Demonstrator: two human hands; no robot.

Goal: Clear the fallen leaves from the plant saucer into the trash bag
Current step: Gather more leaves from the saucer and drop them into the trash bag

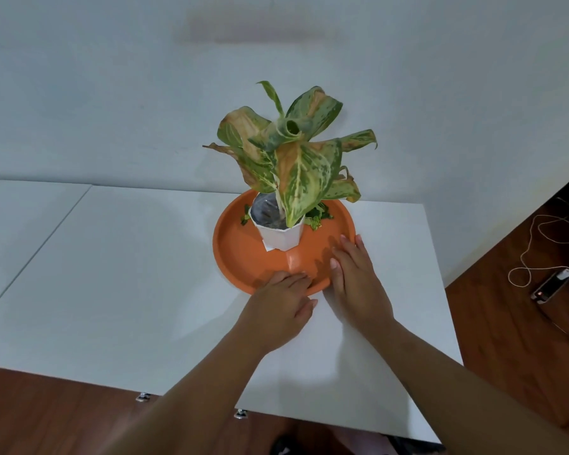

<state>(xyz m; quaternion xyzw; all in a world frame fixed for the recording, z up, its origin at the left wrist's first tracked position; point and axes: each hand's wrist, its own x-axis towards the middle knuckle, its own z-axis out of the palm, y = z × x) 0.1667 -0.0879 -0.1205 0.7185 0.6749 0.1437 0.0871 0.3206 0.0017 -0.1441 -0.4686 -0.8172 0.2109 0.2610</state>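
because the white pot (278,233) stands tall and top-heavy on the orange saucer (243,257), with the plant (293,152) leaning out over it, any tug or tilt of the saucer from its near rim could likely tip the pot and spill it across the table (112,274). a sharp pull toward the table's near edge might also slide the whole lot off. the loose leaves (319,216) lie behind the pot, on the saucer's far side toward the table's back edge by the wall, so reaching for them means passing the drooping foliage, which could be knocked.

the left hand (281,303) lies flat with fingers spread and relaxed, fingertips on the saucer's near rim, gripping nothing. the right hand (355,277) rests likewise on the rim's right side, fingers extended and loose, holding nothing.

the saucer is round, shallow and glossy, sitting near the table's back right corner. the fallen leaves are small, green, crumpled scraps, partly hidden. no trash bag shows.
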